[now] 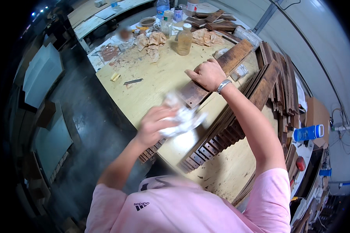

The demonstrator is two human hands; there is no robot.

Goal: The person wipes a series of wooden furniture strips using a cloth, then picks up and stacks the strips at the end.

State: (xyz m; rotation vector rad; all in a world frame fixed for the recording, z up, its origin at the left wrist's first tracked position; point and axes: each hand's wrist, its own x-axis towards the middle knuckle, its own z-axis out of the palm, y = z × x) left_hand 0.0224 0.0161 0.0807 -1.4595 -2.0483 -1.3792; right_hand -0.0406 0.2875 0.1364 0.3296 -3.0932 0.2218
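Note:
A long brown wooden plank [237, 53] lies at a slant across the pale worktable, its near end dark, with a small hole. My right hand [210, 75], a metal band at its wrist, is closed over the plank's middle; its fingertips are partly hidden. My left hand [155, 122] is closed on a crumpled white cloth [181, 120], just off the plank's near end. Hand and cloth are smeared by motion. Below my right forearm stands a long row of similar planks [221, 136] on edge, with holes in their near ends.
More planks [278, 77] are stacked at the right. A capped bottle of yellowish liquid [184, 40] and crumpled brown paper [153, 40] stand toward the back. A flat metal strip [133, 81] lies left on the worktable [116, 93]. A blue bottle [308, 133] is at far right.

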